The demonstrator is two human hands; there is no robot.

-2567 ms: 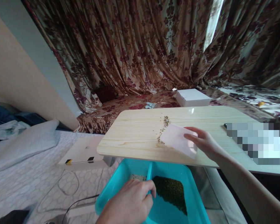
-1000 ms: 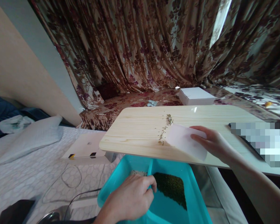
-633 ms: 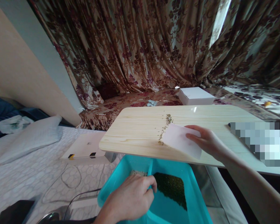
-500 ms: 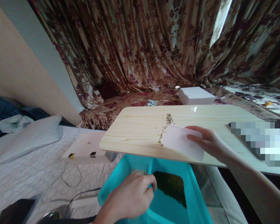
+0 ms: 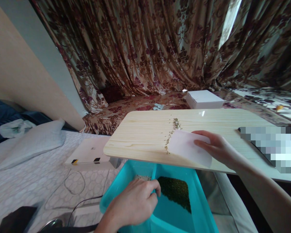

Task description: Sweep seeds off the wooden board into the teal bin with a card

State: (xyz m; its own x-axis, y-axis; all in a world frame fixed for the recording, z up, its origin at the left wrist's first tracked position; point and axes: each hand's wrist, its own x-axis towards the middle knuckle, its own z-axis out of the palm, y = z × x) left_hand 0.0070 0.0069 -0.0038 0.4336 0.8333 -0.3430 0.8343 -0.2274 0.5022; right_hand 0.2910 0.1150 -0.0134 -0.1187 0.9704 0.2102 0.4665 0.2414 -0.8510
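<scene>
My right hand (image 5: 210, 142) pinches a sheet of white paper (image 5: 184, 145) by its right side, thumb and fingers closed on it. The sheet lies on the pale wooden table (image 5: 135, 129), its left edge against a scattered line of small green-brown beans (image 5: 169, 136). Below the table's front edge, a turquoise divided bin (image 5: 199, 194) holds a heap of green beans (image 5: 176, 192) in its right compartment. Pale grains (image 5: 142, 178) show in the left compartment. My left hand (image 5: 133, 202) closes around the bin's middle divider, fingertips partly hidden.
A blurred-out device (image 5: 271, 149) lies on the table's right. Behind the table sits a white box (image 5: 205, 98) before patterned curtains (image 5: 145, 48). To the left, a flat white carton (image 5: 87, 152), a cable (image 5: 83, 184) and a pillow (image 5: 34, 142) lie on the bed.
The bin and my left hand have shifted slightly left together. A few beans at the near end of the line have moved toward the table's front edge. My right hand is nearly still.
</scene>
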